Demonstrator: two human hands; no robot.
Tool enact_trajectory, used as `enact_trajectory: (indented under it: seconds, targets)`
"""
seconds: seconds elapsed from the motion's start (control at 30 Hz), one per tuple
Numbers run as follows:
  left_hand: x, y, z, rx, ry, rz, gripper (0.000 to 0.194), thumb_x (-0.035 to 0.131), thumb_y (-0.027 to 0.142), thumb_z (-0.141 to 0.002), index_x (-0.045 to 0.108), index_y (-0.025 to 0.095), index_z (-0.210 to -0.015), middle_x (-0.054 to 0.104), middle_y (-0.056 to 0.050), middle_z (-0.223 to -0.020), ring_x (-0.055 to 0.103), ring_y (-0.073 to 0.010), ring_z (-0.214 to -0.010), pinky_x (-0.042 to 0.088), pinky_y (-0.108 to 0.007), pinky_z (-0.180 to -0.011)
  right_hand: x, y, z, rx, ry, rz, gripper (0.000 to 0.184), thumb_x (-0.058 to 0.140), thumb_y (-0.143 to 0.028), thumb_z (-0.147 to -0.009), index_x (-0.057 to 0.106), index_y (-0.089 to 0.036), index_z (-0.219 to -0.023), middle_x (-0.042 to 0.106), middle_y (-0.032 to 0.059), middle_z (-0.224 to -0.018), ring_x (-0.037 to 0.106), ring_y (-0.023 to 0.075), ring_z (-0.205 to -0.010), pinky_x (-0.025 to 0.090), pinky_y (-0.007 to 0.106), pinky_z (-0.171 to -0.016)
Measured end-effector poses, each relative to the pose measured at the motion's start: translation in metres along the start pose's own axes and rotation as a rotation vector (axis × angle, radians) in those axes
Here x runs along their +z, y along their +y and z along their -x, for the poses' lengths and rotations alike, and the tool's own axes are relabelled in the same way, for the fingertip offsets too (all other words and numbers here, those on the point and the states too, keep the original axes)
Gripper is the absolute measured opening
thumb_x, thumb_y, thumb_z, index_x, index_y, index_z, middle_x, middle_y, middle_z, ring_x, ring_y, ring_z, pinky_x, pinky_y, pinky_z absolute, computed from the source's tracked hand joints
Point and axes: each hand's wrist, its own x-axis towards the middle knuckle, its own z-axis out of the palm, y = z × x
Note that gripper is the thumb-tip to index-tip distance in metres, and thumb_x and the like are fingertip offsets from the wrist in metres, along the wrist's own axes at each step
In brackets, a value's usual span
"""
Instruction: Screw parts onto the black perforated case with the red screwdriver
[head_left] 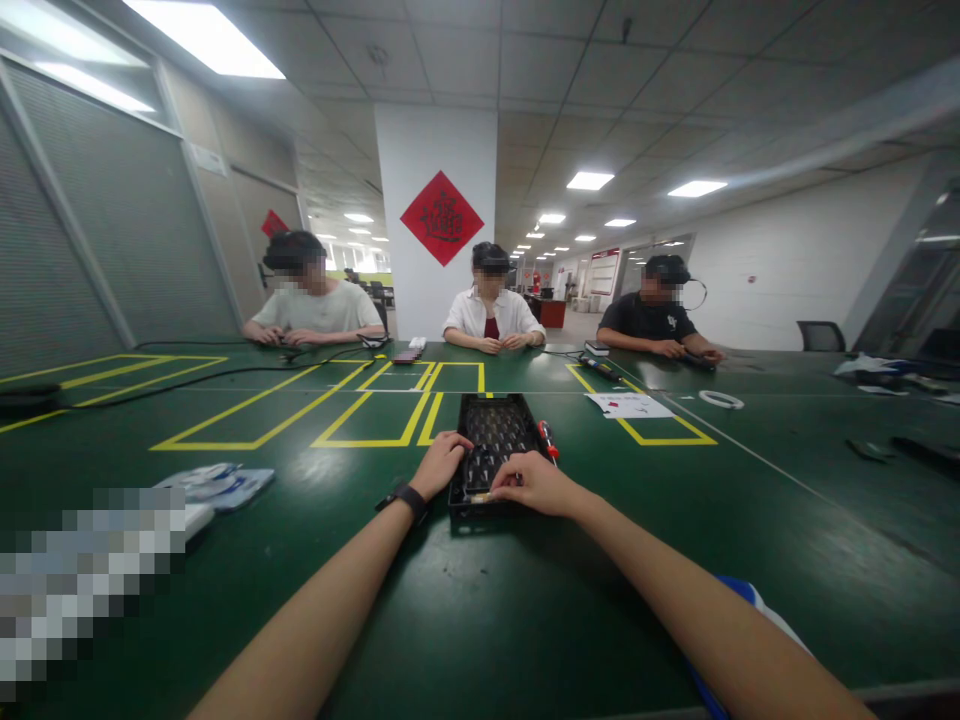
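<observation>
The black tray (495, 432) lies on the green table (525, 620) at twelve o'clock from the person, its long axis running straight away toward the far side. Both hands sit at its near end. The left hand (441, 462) rests on the near-left rim at about seven o'clock of the tray, fingers curled loosely over the edge, not clearly clamped on anything. The right hand (534, 484) lies at the near-right corner, about five o'clock, its fingertips pinched together on what seems to be a small pale part (482, 496) at the tray's near wall; it is too small to be sure. That part lies just left of the right fingertips, so the right hand is nearer. A red-handled screwdriver (547, 440) lies beside the tray at three o'clock. Three people sit across the table.
</observation>
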Motion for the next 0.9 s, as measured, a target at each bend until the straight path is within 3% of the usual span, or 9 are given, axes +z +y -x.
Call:
enact_trajectory:
  seconds: [0.9]
  targets:
    - [0.0015,-0.0032,-0.0022,-0.003,-0.006,0.026,0.031,0.035,0.014,-0.073,0.065,0.017,-0.081,0.058,-0.006,-0.098,0.042,-0.0191,-0.111,0.031,-0.033,-0.100,0.0009,0.0038,-0.0008,0.054,-0.024,-0.131,0.025,0.062,-0.037,-0.072,0.069,-0.016,-0.084,0.067,0.0037,-0.076,0.058,0.0120,-0.068,0.043,0.021,-0.061]
